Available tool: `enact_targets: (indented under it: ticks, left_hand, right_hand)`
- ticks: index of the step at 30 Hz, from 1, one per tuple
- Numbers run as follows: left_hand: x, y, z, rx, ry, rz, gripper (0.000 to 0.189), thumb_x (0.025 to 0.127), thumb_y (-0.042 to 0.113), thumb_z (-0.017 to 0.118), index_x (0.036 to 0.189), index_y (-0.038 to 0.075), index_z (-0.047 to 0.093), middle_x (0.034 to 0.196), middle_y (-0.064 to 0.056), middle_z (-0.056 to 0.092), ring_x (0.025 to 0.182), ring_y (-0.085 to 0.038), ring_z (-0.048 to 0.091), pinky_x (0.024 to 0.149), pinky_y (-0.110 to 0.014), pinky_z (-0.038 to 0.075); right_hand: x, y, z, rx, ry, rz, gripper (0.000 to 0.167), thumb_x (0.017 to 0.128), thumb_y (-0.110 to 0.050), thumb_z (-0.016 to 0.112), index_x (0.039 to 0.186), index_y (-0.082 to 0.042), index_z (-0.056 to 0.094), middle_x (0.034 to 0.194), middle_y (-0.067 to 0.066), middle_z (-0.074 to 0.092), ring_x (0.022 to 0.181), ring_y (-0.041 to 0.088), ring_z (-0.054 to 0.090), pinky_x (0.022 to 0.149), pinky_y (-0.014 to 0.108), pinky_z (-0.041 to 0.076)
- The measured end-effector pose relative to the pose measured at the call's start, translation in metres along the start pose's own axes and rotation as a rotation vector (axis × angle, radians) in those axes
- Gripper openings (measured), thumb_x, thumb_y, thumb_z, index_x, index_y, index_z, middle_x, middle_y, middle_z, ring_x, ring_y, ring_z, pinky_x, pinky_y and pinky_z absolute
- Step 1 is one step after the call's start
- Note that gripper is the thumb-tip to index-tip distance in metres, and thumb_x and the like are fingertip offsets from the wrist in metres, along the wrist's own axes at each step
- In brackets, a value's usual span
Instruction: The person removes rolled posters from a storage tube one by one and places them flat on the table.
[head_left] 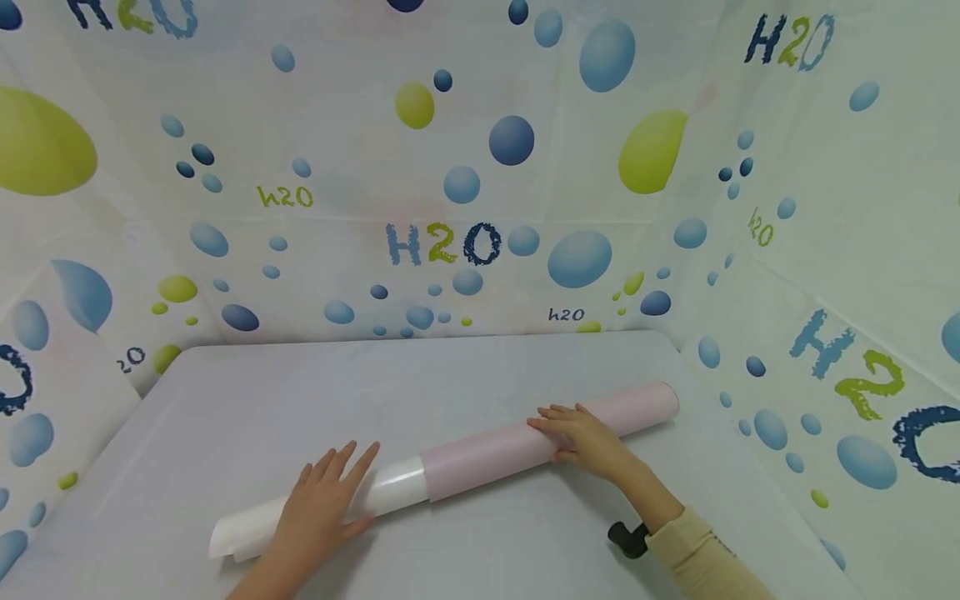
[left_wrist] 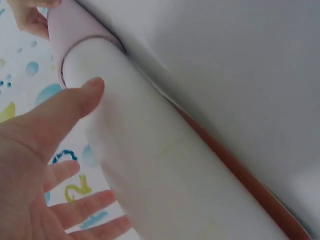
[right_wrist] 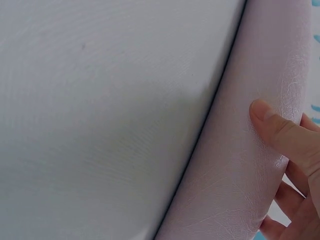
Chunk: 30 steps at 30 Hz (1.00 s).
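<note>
I see left hand [head_left: 321,506] spread loosely at seven o'clock, right hand [head_left: 588,440] gripping roll [head_left: 487,458] at five; brown strip [left_wrist: 264,200]: left-wrist view only.

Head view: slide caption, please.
Left hand spread over a white roll, right hand on the pink roll that partly encloses it.

The right sleeve [head_left: 708,558] is beige, a black fitting [head_left: 627,542] (apparently wrist-worn) beside it.

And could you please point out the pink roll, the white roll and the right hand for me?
The pink roll [head_left: 510,451]: head view, on its outer surface.
The white roll [head_left: 397,486]: head view, on its glossy stretch beside the pink roll.
The right hand [head_left: 583,436]: head view, on its back.
</note>
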<state>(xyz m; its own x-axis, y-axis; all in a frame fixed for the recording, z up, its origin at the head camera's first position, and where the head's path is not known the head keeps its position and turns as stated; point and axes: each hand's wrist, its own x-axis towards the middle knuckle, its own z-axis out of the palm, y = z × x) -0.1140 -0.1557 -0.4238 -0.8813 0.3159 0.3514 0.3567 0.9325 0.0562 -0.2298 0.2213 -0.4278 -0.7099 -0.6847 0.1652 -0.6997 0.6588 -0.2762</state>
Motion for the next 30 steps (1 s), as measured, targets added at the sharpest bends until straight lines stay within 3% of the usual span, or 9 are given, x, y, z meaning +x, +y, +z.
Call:
enact_targets:
  ticks: [8,15,22,30]
  left_hand:
    - [0.018,0.021,0.009,-0.005,-0.046,-0.035,0.080,0.059,0.028,0.085,0.128,0.010,0.051,0.117,-0.021,0.055,0.101,-0.046,0.053,0.078,-0.060,0.043]
    - [0.020,0.027,0.015,-0.030,-0.106,-0.049,0.074,0.061,0.023,0.084,0.126,0.009,0.052,0.112,-0.020,0.058,0.096,-0.043,0.056,0.076,-0.061,0.043]
    - [0.016,0.028,0.019,-0.017,-0.070,-0.039,0.071,0.060,0.014,0.084,0.124,0.010,0.053,0.106,-0.018,0.059,0.091,-0.039,0.057,0.074,-0.057,0.044]
    - [0.015,0.027,0.021,-0.001,-0.072,-0.045,0.072,0.059,0.015,0.084,0.124,0.011,0.053,0.105,-0.016,0.059,0.091,-0.037,0.058,0.073,-0.056,0.045]
  right_hand:
    - [0.000,-0.002,-0.002,0.002,-0.001,0.010,0.065,0.071,-0.011,0.077,0.131,-0.015,0.051,0.132,0.012,0.049,0.125,0.032,0.040,0.100,0.058,0.025]
    - [0.002,-0.003,-0.004,-0.008,-0.003,0.014,0.066,0.070,-0.014,0.078,0.131,-0.014,0.052,0.132,0.012,0.049,0.124,0.031,0.041,0.101,0.055,0.026]
    - [0.001,0.001,-0.004,-0.046,0.011,0.040,0.062,0.071,-0.021,0.079,0.128,-0.014,0.055,0.129,0.012,0.052,0.122,0.030,0.044,0.100,0.054,0.028]
    - [-0.005,0.011,-0.004,-0.084,0.069,0.049,0.064,0.068,-0.024,0.081,0.126,-0.015,0.056,0.127,0.012,0.054,0.119,0.030,0.047,0.097,0.056,0.031]
